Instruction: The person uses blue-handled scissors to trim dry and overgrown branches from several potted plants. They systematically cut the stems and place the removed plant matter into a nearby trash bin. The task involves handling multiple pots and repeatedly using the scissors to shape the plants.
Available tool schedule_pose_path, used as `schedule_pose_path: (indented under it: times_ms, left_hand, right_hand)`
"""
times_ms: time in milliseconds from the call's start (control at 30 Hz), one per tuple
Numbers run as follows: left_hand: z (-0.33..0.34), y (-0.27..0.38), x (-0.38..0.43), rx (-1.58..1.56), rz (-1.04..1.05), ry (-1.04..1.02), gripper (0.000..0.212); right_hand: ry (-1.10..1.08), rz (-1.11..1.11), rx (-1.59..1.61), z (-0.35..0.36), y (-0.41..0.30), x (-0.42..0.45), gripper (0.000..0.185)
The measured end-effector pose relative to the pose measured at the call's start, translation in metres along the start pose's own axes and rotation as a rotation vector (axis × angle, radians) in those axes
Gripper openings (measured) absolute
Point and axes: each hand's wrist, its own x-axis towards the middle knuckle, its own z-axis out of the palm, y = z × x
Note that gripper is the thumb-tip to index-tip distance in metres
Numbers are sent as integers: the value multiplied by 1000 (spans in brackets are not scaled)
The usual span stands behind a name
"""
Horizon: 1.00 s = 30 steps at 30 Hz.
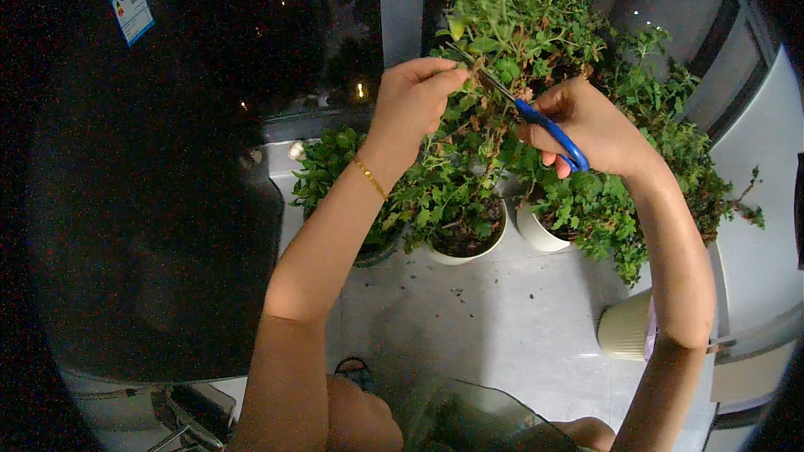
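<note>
My right hand (581, 125) grips blue-handled scissors (553, 129), whose metal blades point up and left among the leaves. Just left of the blades, my left hand (418, 94) pinches a small dry, brownish plant piece (475, 69) between thumb and forefinger. Both hands are above leafy potted plants with green and withered brown leaves. Below them stands a white pot (461, 260) of soil and lobed green foliage (433, 191). A second white pot (539, 232) is to its right. How far apart the blades stand is hard to tell.
A dark pot (377, 257) with a glossy-leaved plant (326, 166) is at left, near a dark panel bearing a label (132, 9). A ribbed cream container (625, 326) stands at right. Bits of debris (458, 295) lie on the grey tiled floor (433, 326). Windows rise behind.
</note>
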Motion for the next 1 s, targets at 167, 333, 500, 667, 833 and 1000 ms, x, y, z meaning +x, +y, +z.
schedule_pose_path:
  times_ms: [167,333,500,667,833,1000]
  left_hand:
    - [4,7,-4,90,31,-29,11]
    - [9,4,-6,189,62,-12,12]
    - [10,6,-7,195,71,-42,12]
    - [21,7,-7,225,107,28,10]
    - [24,2,-5,3,156,142,9]
    - [4,24,-7,-372,318,84,7]
  right_hand:
    - [-71,1,139,-8,-3,2,23]
    - [-36,29,155,-10,0,-2,23]
    - [-28,26,169,-8,2,-4,22]
    - [15,-49,117,-4,6,-6,23]
    - [-17,-94,181,4,16,-17,21]
    - [-79,-63,313,24,39,-42,15]
